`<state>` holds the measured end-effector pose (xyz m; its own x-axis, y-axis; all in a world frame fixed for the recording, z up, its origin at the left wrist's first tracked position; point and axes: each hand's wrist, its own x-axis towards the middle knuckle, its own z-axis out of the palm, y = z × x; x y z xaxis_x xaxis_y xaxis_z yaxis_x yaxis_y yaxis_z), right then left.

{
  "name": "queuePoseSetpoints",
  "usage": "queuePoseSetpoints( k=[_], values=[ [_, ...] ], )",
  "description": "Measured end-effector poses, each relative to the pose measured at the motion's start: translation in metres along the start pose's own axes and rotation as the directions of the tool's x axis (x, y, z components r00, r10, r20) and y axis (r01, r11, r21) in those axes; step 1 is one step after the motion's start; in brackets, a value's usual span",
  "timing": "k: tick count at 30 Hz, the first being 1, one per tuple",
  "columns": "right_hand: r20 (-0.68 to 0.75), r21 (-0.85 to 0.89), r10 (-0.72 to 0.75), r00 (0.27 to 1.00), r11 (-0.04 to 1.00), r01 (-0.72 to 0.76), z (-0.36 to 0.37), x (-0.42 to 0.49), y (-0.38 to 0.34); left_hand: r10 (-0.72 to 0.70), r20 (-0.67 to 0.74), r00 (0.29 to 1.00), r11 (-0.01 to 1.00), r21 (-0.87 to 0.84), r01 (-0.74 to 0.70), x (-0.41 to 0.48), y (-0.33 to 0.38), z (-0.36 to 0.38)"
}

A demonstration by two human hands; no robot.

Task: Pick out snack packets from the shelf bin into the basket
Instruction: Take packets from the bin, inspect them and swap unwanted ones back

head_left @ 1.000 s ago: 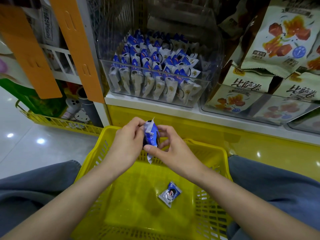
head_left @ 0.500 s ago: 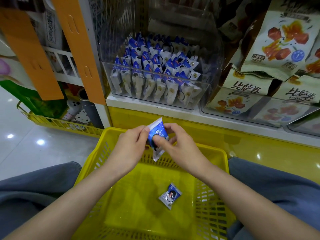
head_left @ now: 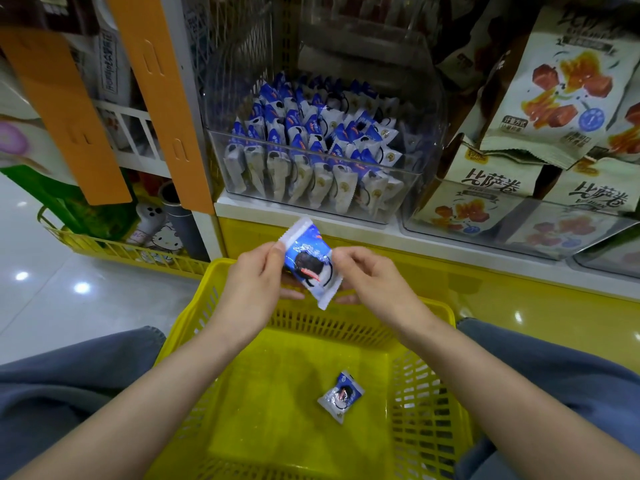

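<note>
I see the snack packet (head_left: 310, 265) turned face-on to me now, no longer edge-on. My left hand (head_left: 254, 282) and right hand (head_left: 375, 282) each pinch one side of it above the far rim of the basket (head_left: 446, 306). I judge the drop is next, and it would join the second packet (head_left: 341, 396) lying inside.

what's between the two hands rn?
One blue-and-white snack packet, tilted, pinched by the left hand near its upper end and the right hand at its side, above the yellow basket's far wall. Head view shows it.

Both hands (head_left: 254, 282) (head_left: 372, 280) pinch 1 pkt (head_left: 309, 263) over basket (head_left: 346, 327).
</note>
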<state>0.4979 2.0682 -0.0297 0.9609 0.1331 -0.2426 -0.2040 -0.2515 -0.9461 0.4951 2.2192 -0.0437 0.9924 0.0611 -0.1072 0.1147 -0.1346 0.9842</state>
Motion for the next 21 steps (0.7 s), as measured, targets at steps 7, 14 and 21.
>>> queuePoseSetpoints(
  k=[7,14,21],
  values=[
    [-0.021,0.162,-0.048,0.999,0.985,0.050,-0.002,0.000,0.000,-0.090,0.106,0.990,0.968,-0.227,0.112,-0.002,0.008,-0.004],
    [0.094,0.019,-0.040,0.995,0.999,0.038,0.002,-0.003,0.001,0.005,-0.004,1.000,0.987,-0.159,-0.006,-0.002,0.015,-0.005],
    [0.110,0.162,-0.022,0.994,0.987,0.004,-0.002,-0.007,-0.004,0.055,0.078,0.995,0.987,-0.154,-0.043,-0.002,0.022,-0.003]
  ],
)
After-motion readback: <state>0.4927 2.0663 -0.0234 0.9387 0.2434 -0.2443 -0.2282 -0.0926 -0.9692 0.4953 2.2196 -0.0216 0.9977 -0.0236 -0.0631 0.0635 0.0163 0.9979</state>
